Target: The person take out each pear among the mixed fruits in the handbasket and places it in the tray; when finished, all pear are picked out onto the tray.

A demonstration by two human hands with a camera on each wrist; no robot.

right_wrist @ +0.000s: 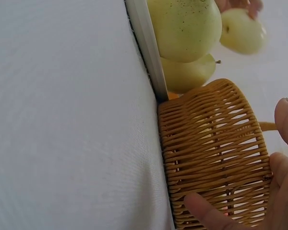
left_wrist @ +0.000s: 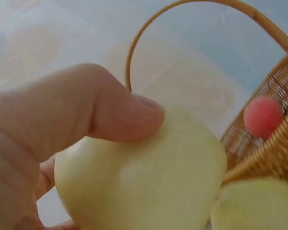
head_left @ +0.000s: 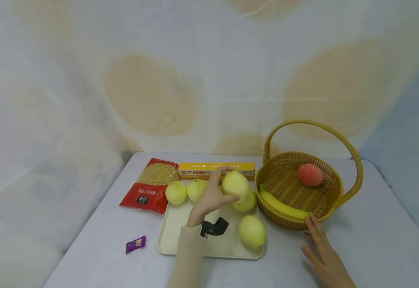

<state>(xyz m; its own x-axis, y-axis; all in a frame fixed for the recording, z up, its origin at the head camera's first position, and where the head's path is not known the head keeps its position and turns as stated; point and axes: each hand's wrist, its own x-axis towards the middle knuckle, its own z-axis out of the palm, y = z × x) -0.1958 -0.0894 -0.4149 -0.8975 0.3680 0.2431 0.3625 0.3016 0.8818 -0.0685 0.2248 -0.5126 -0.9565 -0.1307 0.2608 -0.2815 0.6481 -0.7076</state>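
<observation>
My left hand (head_left: 214, 194) grips a pale yellow pear (head_left: 235, 185) above the far right part of a cream tray (head_left: 180, 240). In the left wrist view the thumb (left_wrist: 129, 117) presses on the pear's side. Beside the tray stands a wicker basket (head_left: 295, 224) with a tall handle, holding a yellow banana (head_left: 283, 207) and a pinkish-red peach (head_left: 310, 175). My right hand (head_left: 324, 256) is at the basket's near side, its fingers extended. In the right wrist view a fingertip (right_wrist: 197, 203) lies against the weave.
Several more pears lie on the tray, one (head_left: 252, 232) at its near right corner. Behind it are a red bag of pasta (head_left: 148, 192) and a yellow-orange box (head_left: 195, 171). A small purple packet (head_left: 135, 244) lies left of the tray. A patterned cloth hangs behind the table.
</observation>
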